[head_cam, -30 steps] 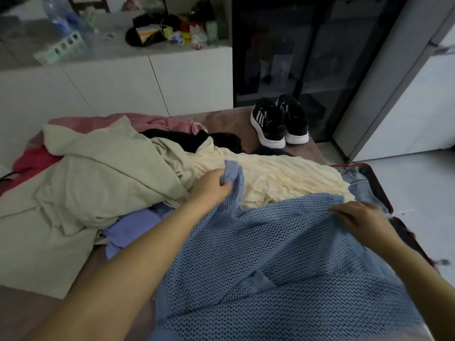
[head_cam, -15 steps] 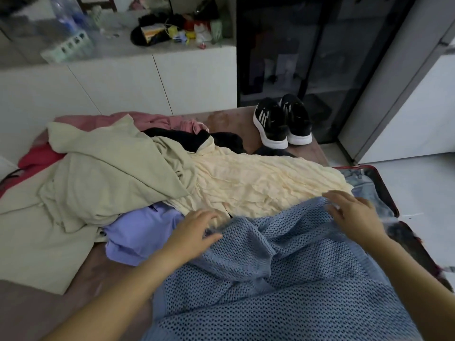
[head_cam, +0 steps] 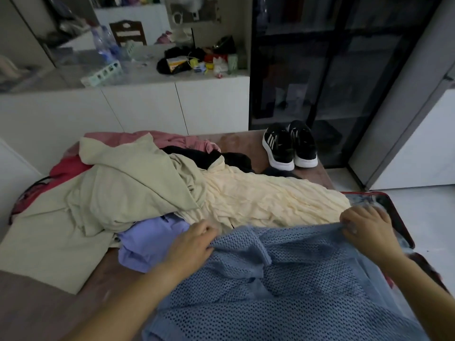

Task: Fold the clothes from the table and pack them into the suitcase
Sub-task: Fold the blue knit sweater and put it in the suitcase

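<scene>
Holding a blue open-knit top point(head_cam: 283, 279) by its far edge, a person stretches it flat across the near end of a brown desk point(head_cam: 37, 303), the garment's long axis running from that edge back toward the wearer's body and its held edge lying left to right, facing the pile of laundry. The left hand point(head_cam: 194, 244) has its grip closed on the top's far-left corner, fingers curled over the mesh; the right hand point(head_cam: 366, 230) has its grip clamped on the far-right corner, the fabric bunched under the thumb. A loose fold of the knit hangs down at the middle of the top between the two hands. Just beyond the top lies a cream crinkled garment point(head_cam: 266, 200), touching its far edge. To the top's far left a lilac garment point(head_cam: 150, 239) peeks out from under a pale green garment point(head_cam: 118, 193), with a black garment point(head_cam: 197, 153) and a pink garment point(head_cam: 138, 139) farther back. A pair of black sneakers point(head_cam: 290, 146) stands well beyond the top at the desk's far end. A red-rimmed suitcase point(head_cam: 398, 217) lies open just to the top's right, its contents too blurred to tell.
</scene>
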`<state>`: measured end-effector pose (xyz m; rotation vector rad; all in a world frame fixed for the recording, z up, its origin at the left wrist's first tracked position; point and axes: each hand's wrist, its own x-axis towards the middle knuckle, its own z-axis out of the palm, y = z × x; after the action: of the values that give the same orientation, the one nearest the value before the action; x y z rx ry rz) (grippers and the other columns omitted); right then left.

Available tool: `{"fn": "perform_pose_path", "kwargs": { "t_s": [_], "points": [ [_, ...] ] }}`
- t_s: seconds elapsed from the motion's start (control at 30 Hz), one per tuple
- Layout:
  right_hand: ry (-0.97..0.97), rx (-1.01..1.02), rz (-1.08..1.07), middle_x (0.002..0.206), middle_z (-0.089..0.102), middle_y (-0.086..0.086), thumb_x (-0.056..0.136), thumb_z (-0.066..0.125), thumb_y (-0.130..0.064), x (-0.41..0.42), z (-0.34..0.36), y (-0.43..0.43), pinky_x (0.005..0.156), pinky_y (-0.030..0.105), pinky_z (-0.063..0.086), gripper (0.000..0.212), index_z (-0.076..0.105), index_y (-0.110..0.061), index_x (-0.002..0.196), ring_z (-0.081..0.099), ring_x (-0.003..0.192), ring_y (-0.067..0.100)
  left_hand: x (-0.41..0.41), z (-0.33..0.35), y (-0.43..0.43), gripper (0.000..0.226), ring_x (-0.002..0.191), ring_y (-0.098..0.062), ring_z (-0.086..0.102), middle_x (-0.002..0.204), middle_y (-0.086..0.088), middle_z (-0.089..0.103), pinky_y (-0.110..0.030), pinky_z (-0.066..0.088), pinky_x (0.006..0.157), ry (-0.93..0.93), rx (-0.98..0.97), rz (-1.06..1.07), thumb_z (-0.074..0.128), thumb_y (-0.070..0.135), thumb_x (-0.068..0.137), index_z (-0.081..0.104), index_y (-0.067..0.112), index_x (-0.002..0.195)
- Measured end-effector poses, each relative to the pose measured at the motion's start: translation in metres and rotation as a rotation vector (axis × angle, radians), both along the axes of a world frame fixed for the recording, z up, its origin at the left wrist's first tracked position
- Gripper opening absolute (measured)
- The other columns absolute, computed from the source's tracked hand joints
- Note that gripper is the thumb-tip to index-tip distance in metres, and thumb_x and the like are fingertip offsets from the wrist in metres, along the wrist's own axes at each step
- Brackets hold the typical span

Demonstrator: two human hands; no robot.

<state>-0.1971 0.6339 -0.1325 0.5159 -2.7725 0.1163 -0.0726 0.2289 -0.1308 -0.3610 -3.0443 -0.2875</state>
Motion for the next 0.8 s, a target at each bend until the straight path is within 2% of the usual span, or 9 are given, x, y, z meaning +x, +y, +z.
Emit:
{"fn": "perform_pose_path", "kwargs": {
  "t_s": [0.1, 0.2, 0.27, 0.37, 0.47, 0.57, 0.63, 0.7, 0.8],
  "points": [
    [-0.085, 0.092, 0.131, 0.074, 0.062, -0.005, 0.06, 0.072, -0.022, 0.027, -0.01, 0.023, 0.082, 0.039, 0.032, 0.022, 0.055, -0.027, 0.073, 0.062, 0.072, 0.027, 0.035, -0.011, 0.004, 0.036, 0.082, -0.014, 0.058, 0.107, 0.006, 0.056, -0.024, 0.043, 0.051, 0.033, -0.12, -0.25, 0.053, 0.012, 0.065, 0.053, 0.023, 0.099],
    [-0.354, 0.196, 0.176, 0.069, 0.054, -0.018, 0.052, 0.085, -0.041, 0.051, -0.026, 0.046, 0.079, 0.034, 0.033, 0.037, 0.053, -0.037, 0.069, 0.063, 0.067, 0.016, 0.066, -0.028, 0.001, 0.026, 0.088, -0.007, 0.053, 0.108, 0.014, 0.056, -0.019, 0.048, 0.059, -0.097, -0.214, -0.382, 0.044, 0.034, 0.076, 0.053, 0.032, 0.101],
    [-0.419, 0.157, 0.178, 0.073, 0.053, -0.023, 0.076, 0.052, -0.072, 0.064, -0.024, 0.049, 0.078, 0.035, 0.041, 0.03, 0.055, -0.042, 0.069, 0.061, 0.07, 0.01, 0.077, -0.031, -0.002, 0.033, 0.098, -0.002, 0.053, 0.115, 0.022, 0.054, -0.016, 0.047, 0.072, -0.166, -0.222, -0.328, 0.041, 0.06, 0.086, 0.053, 0.042, 0.11],
    [-0.392, 0.068, 0.12, 0.103, 0.066, -0.011, 0.089, 0.028, -0.068, 0.071, -0.017, 0.032, 0.087, 0.041, 0.042, 0.053, 0.069, -0.036, 0.096, 0.062, 0.092, 0.018, 0.078, -0.021, 0.003, 0.05, 0.125, -0.01, 0.046, 0.143, 0.015, 0.042, -0.03, 0.042, 0.095, -0.229, -0.061, -0.068, 0.03, 0.064, 0.093, 0.036, 0.044, 0.138],
    [-0.476, 0.222, 0.149, 0.137, 0.053, -0.005, 0.092, 0.025, -0.065, 0.076, -0.025, 0.014, 0.103, 0.041, 0.023, 0.054, 0.051, -0.038, 0.132, 0.051, 0.122, 0.02, 0.077, -0.024, 0.017, 0.057, 0.143, -0.028, 0.017, 0.158, 0.011, 0.009, -0.049, 0.025, 0.107, -0.348, -0.185, -0.107, 0.02, 0.068, 0.093, 0.008, 0.05, 0.146],
    [-0.617, 0.323, 0.152, 0.148, 0.039, -0.007, 0.09, 0.01, -0.071, 0.079, -0.038, 0.005, 0.108, 0.038, 0.012, 0.057, 0.017, -0.052, 0.143, 0.041, 0.133, 0.014, 0.078, -0.035, 0.019, 0.057, 0.143, -0.028, -0.02, 0.147, 0.021, -0.03, -0.052, -0.007, 0.113, -0.483, -0.227, -0.151, 0.005, 0.077, 0.084, -0.026, 0.062, 0.129],
    [-0.601, 0.299, 0.174, 0.154, -0.001, -0.014, 0.081, -0.004, -0.075, 0.077, -0.037, 0.004, 0.113, 0.036, -0.002, 0.059, -0.008, -0.059, 0.138, 0.008, 0.14, 0.005, 0.075, -0.034, 0.021, 0.056, 0.142, -0.025, -0.025, 0.148, 0.019, -0.031, -0.051, -0.009, 0.114, -0.488, -0.207, -0.119, 0.003, 0.076, 0.083, -0.029, 0.063, 0.127],
    [-0.531, 0.214, 0.182, 0.149, -0.016, -0.018, 0.077, -0.008, -0.076, 0.07, -0.041, 0.008, 0.115, 0.037, -0.007, 0.062, -0.009, -0.059, 0.136, -0.008, 0.138, 0.004, 0.075, -0.032, 0.022, 0.056, 0.14, -0.023, -0.027, 0.151, 0.016, -0.029, -0.049, -0.011, 0.115, -0.472, -0.191, -0.079, 0.005, 0.074, 0.086, -0.024, 0.061, 0.132],
    [-0.599, 0.28, 0.117, 0.152, 0.031, -0.008, 0.089, 0.003, -0.071, 0.068, -0.044, 0.011, 0.113, 0.049, 0.02, 0.057, -0.002, -0.054, 0.143, 0.03, 0.137, 0.015, 0.077, -0.036, 0.016, 0.057, 0.145, -0.029, -0.01, 0.156, 0.012, -0.014, -0.046, -0.009, 0.113, -0.324, -0.254, -0.042, 0.002, 0.074, 0.086, -0.015, 0.058, 0.138]
  ]
}}
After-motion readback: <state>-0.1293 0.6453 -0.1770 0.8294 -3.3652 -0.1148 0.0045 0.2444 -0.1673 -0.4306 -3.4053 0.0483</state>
